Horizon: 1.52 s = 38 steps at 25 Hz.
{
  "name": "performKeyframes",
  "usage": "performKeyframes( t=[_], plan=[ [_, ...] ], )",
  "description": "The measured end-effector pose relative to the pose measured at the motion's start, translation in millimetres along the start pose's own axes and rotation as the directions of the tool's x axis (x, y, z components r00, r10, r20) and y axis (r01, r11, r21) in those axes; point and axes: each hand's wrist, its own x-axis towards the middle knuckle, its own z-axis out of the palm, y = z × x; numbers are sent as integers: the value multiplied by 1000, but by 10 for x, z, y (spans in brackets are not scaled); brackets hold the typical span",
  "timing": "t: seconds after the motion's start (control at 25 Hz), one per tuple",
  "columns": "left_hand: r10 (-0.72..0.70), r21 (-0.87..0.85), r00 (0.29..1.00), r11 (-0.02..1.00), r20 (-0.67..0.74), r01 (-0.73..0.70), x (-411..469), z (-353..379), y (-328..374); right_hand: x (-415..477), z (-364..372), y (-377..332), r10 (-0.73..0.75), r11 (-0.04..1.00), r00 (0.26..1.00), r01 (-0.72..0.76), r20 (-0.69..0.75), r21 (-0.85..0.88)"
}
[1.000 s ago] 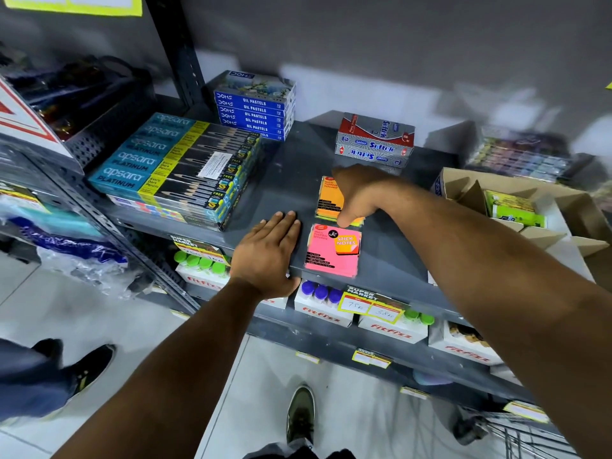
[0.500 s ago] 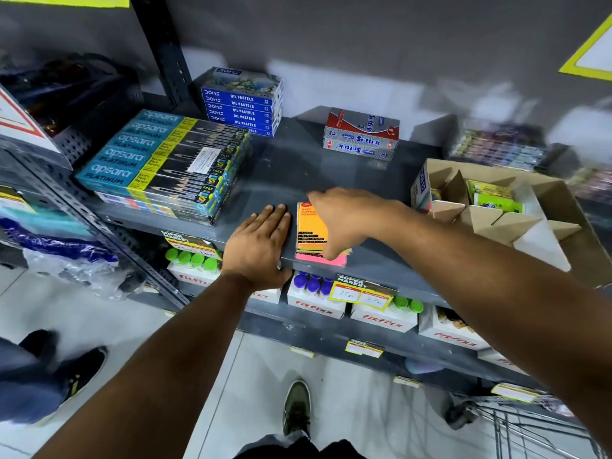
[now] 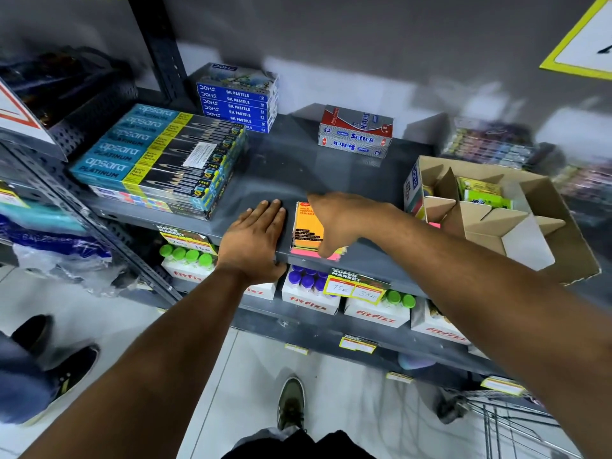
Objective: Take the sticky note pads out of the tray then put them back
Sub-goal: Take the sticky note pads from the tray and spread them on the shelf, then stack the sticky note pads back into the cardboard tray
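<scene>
— What's on the left?
— The left hand (image 3: 255,236) lies flat and open on the grey metal shelf (image 3: 298,167).
— And beside it?
— The right hand (image 3: 341,220) grips stacked orange and pink sticky note pads (image 3: 306,226) at the shelf edge; the divided cardboard tray (image 3: 536,240) stands farther right.

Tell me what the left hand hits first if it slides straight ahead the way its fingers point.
Probably nothing soon: the left hand points across bare shelf. Far back, roughly in line, the oil pastel boxes; depth is unclear.
</scene>
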Motion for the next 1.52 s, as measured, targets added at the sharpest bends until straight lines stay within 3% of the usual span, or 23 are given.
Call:
performKeyframes(
  t=[0.12, 0.2, 0.24, 0.32, 0.36, 0.44, 0.52, 0.56, 0.6, 0.68, 0.72, 0.88, 1.04, 1.2, 1.4, 1.52],
  plan=[
    [-5, 10, 1000, 1000, 12, 5, 8, -23, 14, -19, -53, 36, 18, 1000, 1000, -18, 16, 24],
    [-4, 16, 1000, 1000, 17, 4, 6, -34, 1, -115, -113, 89, 56, 971, 994, -33, -94, 236],
    [1, 16, 1000, 1000, 12, -1, 0, -34, -8, -181, -106, 109, 116, 901, 978, -31, -172, 432],
    [11, -7, 1000, 1000, -8, -11, -10, -43, -17, -291, 82, 109, 335, 618, 899, 15, -281, 786],
    [22, -34, 1000, 999, -10, -22, 2, -55, -22, -328, 216, 71, 451, 471, 852, 25, -265, 882],
    [37, -134, 999, 990, 25, -33, 38, -101, -61, -356, 498, -41, 593, 260, 785, 21, -177, 965],
    [-16, -437, 989, 896, 146, 79, 13, -200, -104, -353, 686, -125, 670, 128, 734, 34, -112, 991],
    [-69, -642, 978, 745, 197, 181, -39, -279, -79, -345, 746, -139, 681, 102, 722, 76, -125, 992],
    [-141, -802, 962, 531, 235, 273, -104, -360, 4, -357, 768, -156, 682, 85, 719, 100, -131, 991],
    [-302, -915, 896, 139, 326, 380, -209, -526, 298, -372, 789, -187, 664, 83, 732, 126, -149, 989],
    [-356, -919, 865, 37, 355, 392, -228, -575, 470, -371, 805, -206, 661, 79, 736, 123, -144, 989],
    [-433, -916, 807, -170, 402, 364, -144, -666, 937, -349, 819, -301, 677, 13, 729, 118, -96, 993],
    [-489, -906, 763, -214, 424, 366, -69, -673, 992, -348, 780, -397, 729, -30, 682, 108, -52, 994],
    [-561, -861, 655, -286, 506, 420, -11, -650, 918, -339, 784, -486, 746, -29, 666, 71, -25, 997],
    [-559, -858, 662, -218, 500, 465, -166, -524, 916, -562, 930, -451, 749, -64, 662, 83, -7, 994],
    [-540, -837, 640, -333, 547, 435, -263, -531, 1040, -716, 1072, -441, 745, -86, 667, 106, -6, 991]
  ],
)
